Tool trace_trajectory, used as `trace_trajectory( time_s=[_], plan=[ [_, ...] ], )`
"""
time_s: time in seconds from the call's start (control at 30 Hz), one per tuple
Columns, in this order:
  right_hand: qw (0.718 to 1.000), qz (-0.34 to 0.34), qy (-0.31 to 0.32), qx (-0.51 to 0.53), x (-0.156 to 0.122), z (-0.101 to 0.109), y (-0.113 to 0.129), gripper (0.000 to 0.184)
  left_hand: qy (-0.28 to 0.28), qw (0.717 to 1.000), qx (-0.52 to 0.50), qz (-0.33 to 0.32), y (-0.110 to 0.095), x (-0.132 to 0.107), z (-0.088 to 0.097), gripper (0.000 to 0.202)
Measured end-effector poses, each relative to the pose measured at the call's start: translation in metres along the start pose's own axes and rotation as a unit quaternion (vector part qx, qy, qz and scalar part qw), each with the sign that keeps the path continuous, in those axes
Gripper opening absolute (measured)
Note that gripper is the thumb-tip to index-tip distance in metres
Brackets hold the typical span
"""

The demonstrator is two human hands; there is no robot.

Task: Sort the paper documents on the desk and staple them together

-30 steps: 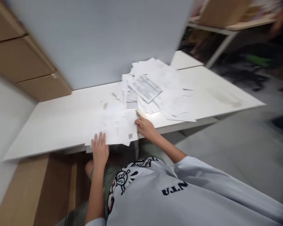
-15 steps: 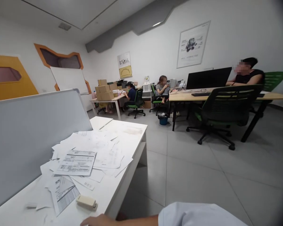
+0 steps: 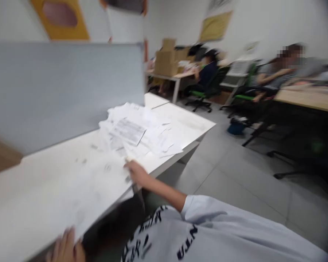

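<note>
My right hand (image 3: 138, 173) reaches over the front edge of the white desk (image 3: 57, 189), its fingers curled. A small cream end of what looks like a stapler (image 3: 127, 159) shows at the fingertips; the hand covers the rest, and the view is blurred. Just beyond lies a heap of loose papers (image 3: 153, 127), with a folded printed sheet (image 3: 128, 130) on top. At the near edge of the desk, my left hand (image 3: 67, 247) rests with its fingers stretched out and nothing in them.
A grey divider panel (image 3: 65, 94) stands along the back of the desk. At the left is part of a brown cardboard box (image 3: 2, 156). Further off, two people sit near other tables, one beside stacked cartons (image 3: 165, 62). A blue bin (image 3: 235, 126) stands on the floor.
My view has swung left and down. My left hand has come into view. My right hand now lies at the cream stapler, which stood in plain sight before.
</note>
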State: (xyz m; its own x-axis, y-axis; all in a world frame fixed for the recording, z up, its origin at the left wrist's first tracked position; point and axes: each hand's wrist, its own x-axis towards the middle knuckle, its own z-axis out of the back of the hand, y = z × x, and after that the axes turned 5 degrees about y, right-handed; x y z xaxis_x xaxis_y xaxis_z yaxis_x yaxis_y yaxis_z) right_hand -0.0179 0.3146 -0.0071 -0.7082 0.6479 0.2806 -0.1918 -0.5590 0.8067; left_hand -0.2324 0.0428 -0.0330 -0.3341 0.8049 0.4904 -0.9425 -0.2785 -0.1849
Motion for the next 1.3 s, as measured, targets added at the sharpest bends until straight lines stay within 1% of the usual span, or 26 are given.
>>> trace_trajectory(
  time_s=[0.03, 0.07, 0.1, 0.13, 0.17, 0.23, 0.3, 0.37, 0.43, 0.47, 0.53, 0.57, 0.6, 0.63, 0.67, 0.73, 0.8, 0.83, 0.87, 0.93, 1.0, 1.1, 1.23, 1.3],
  plan=[
    [1.000, -0.018, 0.001, 0.011, -0.008, -0.014, 0.007, 0.027, 0.000, 0.999, -0.003, 0.050, -0.003, -0.022, 0.008, 0.055],
    [0.999, -0.040, -0.025, -0.001, -0.014, -0.020, 0.013, 0.033, 0.003, 0.996, -0.007, 0.094, -0.009, -0.038, 0.013, 0.055],
    [0.996, -0.055, -0.071, -0.022, -0.019, -0.021, 0.016, 0.037, 0.014, 0.991, -0.009, 0.129, -0.015, -0.047, 0.014, 0.053],
    [0.992, -0.056, -0.106, -0.038, -0.021, -0.018, 0.018, 0.038, 0.041, 0.987, -0.007, 0.154, -0.020, -0.052, 0.013, 0.050],
    [0.992, -0.058, -0.108, -0.032, -0.022, -0.012, 0.017, 0.040, 0.049, 0.983, -0.005, 0.179, -0.023, -0.054, 0.010, 0.048],
    [0.991, -0.060, -0.119, -0.023, -0.022, 0.003, 0.011, 0.039, 0.041, 0.976, 0.001, 0.215, -0.026, -0.054, 0.006, 0.044],
    [0.981, -0.050, -0.181, -0.037, -0.027, 0.019, 0.004, 0.036, 0.004, 0.971, -0.001, 0.239, -0.030, -0.053, 0.005, 0.041],
    [0.970, -0.056, -0.233, -0.033, -0.036, 0.032, -0.001, 0.034, -0.051, 0.964, -0.006, 0.262, -0.033, -0.053, 0.009, 0.039],
    [0.964, -0.082, -0.254, -0.016, -0.047, 0.042, -0.003, 0.034, -0.114, 0.954, -0.008, 0.278, -0.036, -0.051, 0.014, 0.037],
    [0.963, -0.100, -0.252, -0.006, -0.051, 0.046, -0.003, 0.034, -0.145, 0.950, -0.009, 0.278, -0.038, -0.050, 0.016, 0.037],
    [0.962, -0.148, -0.227, 0.018, -0.059, 0.049, -0.001, 0.035, -0.188, 0.951, -0.015, 0.246, -0.043, -0.043, 0.018, 0.039],
    [0.962, -0.173, -0.207, 0.035, -0.063, 0.049, 0.000, 0.035, -0.197, 0.957, -0.022, 0.211, -0.046, -0.040, 0.018, 0.042],
    [0.962, -0.197, -0.184, 0.054, -0.067, 0.046, 0.003, 0.036, -0.196, 0.966, -0.030, 0.165, -0.051, -0.036, 0.018, 0.045],
    [0.960, -0.217, -0.159, 0.075, -0.072, 0.042, 0.005, 0.036, -0.183, 0.976, -0.040, 0.114, -0.058, -0.032, 0.017, 0.049],
    [0.959, -0.231, -0.132, 0.099, -0.076, 0.037, 0.007, 0.036, -0.157, 0.984, -0.048, 0.063, -0.065, -0.030, 0.016, 0.052],
    [0.953, -0.250, -0.073, 0.152, -0.088, 0.022, 0.011, 0.037, -0.073, 0.996, -0.055, -0.018, -0.080, -0.027, 0.012, 0.056],
    [0.941, -0.268, -0.027, 0.204, -0.099, 0.005, 0.014, 0.037, 0.020, 0.997, -0.046, -0.059, -0.094, -0.029, 0.006, 0.056],
    [0.934, -0.277, -0.017, 0.227, -0.105, -0.002, 0.015, 0.037, 0.053, 0.996, -0.035, -0.069, -0.100, -0.032, 0.002, 0.055],
    [0.925, -0.286, -0.016, 0.249, -0.109, -0.008, 0.015, 0.038, 0.074, 0.994, -0.024, -0.073, -0.105, -0.035, -0.001, 0.054],
    [0.909, -0.297, -0.028, 0.293, -0.117, -0.016, 0.016, 0.041, 0.085, 0.994, -0.003, -0.073, -0.111, -0.042, -0.007, 0.052],
    [0.890, -0.309, -0.021, 0.335, -0.121, -0.017, 0.017, 0.043, 0.077, 0.995, 0.013, -0.065, -0.114, -0.048, -0.008, 0.052],
    [0.864, -0.332, 0.031, 0.377, -0.120, -0.013, 0.019, 0.047, 0.048, 0.997, 0.039, -0.040, -0.117, -0.052, -0.003, 0.053],
    [0.823, -0.353, 0.098, 0.435, -0.114, -0.008, 0.021, 0.062, 0.018, 0.998, 0.067, -0.001, -0.118, -0.057, 0.003, 0.052],
    [0.806, -0.362, 0.118, 0.454, -0.112, -0.010, 0.021, 0.062, 0.012, 0.997, 0.075, 0.021, -0.117, -0.062, 0.003, 0.052]
  ],
)
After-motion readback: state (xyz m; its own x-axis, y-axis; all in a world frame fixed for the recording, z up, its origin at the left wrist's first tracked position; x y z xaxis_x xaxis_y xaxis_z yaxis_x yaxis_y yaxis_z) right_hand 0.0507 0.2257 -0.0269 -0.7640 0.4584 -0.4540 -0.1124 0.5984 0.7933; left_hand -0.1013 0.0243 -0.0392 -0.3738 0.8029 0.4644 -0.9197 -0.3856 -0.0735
